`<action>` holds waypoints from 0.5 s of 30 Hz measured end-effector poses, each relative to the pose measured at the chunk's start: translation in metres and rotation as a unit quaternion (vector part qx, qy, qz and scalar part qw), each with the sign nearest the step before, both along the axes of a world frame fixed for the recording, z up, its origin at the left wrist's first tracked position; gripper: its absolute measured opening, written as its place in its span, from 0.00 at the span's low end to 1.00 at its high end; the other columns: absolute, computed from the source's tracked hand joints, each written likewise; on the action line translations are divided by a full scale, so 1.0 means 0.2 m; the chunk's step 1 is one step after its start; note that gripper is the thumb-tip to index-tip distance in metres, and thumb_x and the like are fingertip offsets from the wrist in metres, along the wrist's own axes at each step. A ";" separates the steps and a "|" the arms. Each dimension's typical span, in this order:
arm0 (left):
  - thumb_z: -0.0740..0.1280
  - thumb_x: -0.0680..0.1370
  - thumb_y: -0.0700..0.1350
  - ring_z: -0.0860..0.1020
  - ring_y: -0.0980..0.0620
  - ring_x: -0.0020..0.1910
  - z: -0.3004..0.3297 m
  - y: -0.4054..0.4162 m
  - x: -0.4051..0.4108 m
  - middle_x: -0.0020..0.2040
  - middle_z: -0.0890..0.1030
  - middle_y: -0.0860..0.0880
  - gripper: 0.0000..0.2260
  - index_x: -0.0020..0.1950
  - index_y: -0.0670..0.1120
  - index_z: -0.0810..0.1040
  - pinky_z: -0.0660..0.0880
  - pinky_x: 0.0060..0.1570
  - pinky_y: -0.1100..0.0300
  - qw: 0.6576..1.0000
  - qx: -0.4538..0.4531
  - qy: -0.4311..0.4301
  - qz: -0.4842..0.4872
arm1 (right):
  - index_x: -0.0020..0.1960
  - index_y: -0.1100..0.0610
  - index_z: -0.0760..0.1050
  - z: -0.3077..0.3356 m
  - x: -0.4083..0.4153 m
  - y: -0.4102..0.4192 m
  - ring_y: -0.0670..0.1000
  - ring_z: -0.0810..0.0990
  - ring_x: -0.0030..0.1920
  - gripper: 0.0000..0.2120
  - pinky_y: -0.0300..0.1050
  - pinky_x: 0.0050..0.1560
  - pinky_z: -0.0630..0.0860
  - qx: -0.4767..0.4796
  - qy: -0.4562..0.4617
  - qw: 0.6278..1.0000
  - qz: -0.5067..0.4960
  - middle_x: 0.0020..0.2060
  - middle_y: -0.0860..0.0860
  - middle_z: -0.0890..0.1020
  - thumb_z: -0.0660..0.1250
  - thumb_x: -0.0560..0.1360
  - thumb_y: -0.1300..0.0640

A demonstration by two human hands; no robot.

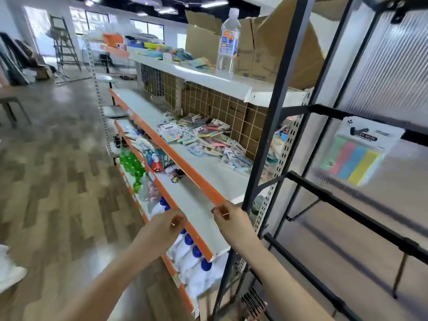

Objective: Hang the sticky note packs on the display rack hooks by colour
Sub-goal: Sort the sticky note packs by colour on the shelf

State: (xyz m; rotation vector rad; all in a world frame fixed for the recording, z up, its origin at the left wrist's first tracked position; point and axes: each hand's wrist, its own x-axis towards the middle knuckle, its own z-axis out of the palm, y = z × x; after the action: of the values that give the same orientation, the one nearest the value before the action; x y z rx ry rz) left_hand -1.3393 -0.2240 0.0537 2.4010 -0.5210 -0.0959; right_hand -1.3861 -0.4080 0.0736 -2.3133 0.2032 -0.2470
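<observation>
A heap of sticky note packs (203, 137) lies on the white shelf with an orange edge (208, 177), ahead of me. One multicolour pack (356, 154) hangs on the black display rack (335, 195) at the right. My left hand (166, 224) and my right hand (228, 218) reach forward side by side near the shelf's front corner. Both have curled fingers, and I see nothing in either of them. Both are well short of the heap.
A clear water bottle (228, 42) and open cardboard boxes (254, 42) stand on the top shelf. Lower shelves hold green bottles (132, 163) and white bottles with blue caps (194, 258). Open wooden floor lies to the left, with a ladder (62, 42) far back.
</observation>
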 end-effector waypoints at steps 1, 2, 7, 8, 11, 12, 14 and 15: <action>0.60 0.80 0.42 0.78 0.57 0.43 -0.02 0.01 0.05 0.42 0.78 0.60 0.12 0.42 0.59 0.71 0.76 0.48 0.58 1.000 0.005 0.001 0.004 | 0.49 0.54 0.77 -0.02 0.06 0.01 0.39 0.73 0.34 0.08 0.28 0.32 0.65 0.000 0.003 1.000 0.004 0.41 0.44 0.78 0.59 0.79 0.56; 0.60 0.80 0.42 0.78 0.58 0.43 -0.03 0.01 0.10 0.41 0.77 0.61 0.11 0.43 0.58 0.71 0.75 0.47 0.60 1.000 0.008 0.004 0.007 | 0.50 0.55 0.77 -0.03 0.13 0.01 0.40 0.73 0.34 0.08 0.28 0.32 0.65 0.001 0.001 1.000 0.007 0.42 0.45 0.79 0.59 0.79 0.56; 0.60 0.80 0.43 0.78 0.56 0.45 -0.09 -0.02 0.46 0.45 0.78 0.57 0.08 0.55 0.50 0.77 0.74 0.47 0.62 0.999 0.028 0.021 0.031 | 0.48 0.52 0.77 -0.10 0.52 0.02 0.43 0.76 0.40 0.07 0.36 0.41 0.71 0.009 0.003 1.000 0.012 0.41 0.43 0.78 0.60 0.78 0.56; 0.60 0.80 0.43 0.78 0.56 0.45 -0.10 -0.03 0.54 0.46 0.79 0.56 0.08 0.55 0.50 0.77 0.76 0.48 0.61 0.999 0.030 0.026 0.034 | 0.47 0.51 0.76 -0.11 0.60 0.02 0.45 0.76 0.42 0.07 0.40 0.44 0.73 0.016 0.005 1.000 0.013 0.41 0.43 0.78 0.60 0.78 0.56; 0.61 0.79 0.42 0.80 0.56 0.44 -0.10 -0.07 0.76 0.47 0.82 0.54 0.09 0.54 0.50 0.78 0.78 0.49 0.57 0.999 0.027 0.029 0.037 | 0.46 0.50 0.75 -0.11 0.84 0.01 0.46 0.76 0.43 0.06 0.39 0.44 0.70 0.031 0.002 0.999 0.018 0.41 0.43 0.78 0.60 0.78 0.57; 0.62 0.78 0.41 0.81 0.55 0.44 -0.10 -0.07 0.83 0.48 0.83 0.53 0.09 0.54 0.50 0.79 0.78 0.49 0.55 0.999 0.020 0.027 0.042 | 0.46 0.51 0.75 -0.11 0.91 0.01 0.46 0.76 0.43 0.06 0.38 0.43 0.69 0.038 0.001 0.999 0.017 0.42 0.44 0.78 0.60 0.78 0.58; 0.64 0.78 0.40 0.81 0.52 0.45 -0.11 -0.07 0.95 0.49 0.83 0.50 0.08 0.54 0.47 0.80 0.78 0.50 0.52 0.999 0.000 0.026 0.047 | 0.45 0.51 0.73 -0.12 1.03 0.02 0.47 0.77 0.44 0.06 0.39 0.42 0.68 0.050 -0.002 0.999 0.011 0.44 0.47 0.80 0.60 0.78 0.59; 0.64 0.77 0.39 0.82 0.50 0.47 -0.12 -0.06 1.01 0.49 0.83 0.49 0.08 0.54 0.46 0.80 0.78 0.50 0.50 0.998 -0.007 0.024 0.049 | 0.45 0.51 0.73 -0.13 1.09 0.02 0.48 0.77 0.44 0.06 0.38 0.41 0.68 0.055 -0.001 0.998 0.011 0.46 0.48 0.81 0.60 0.78 0.59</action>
State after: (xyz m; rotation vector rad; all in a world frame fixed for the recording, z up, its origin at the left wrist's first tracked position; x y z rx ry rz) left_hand -1.1374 -0.2369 0.0305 2.3997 -0.3791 -0.1054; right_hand -1.1677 -0.4037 0.0480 -2.2049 0.1860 -0.2224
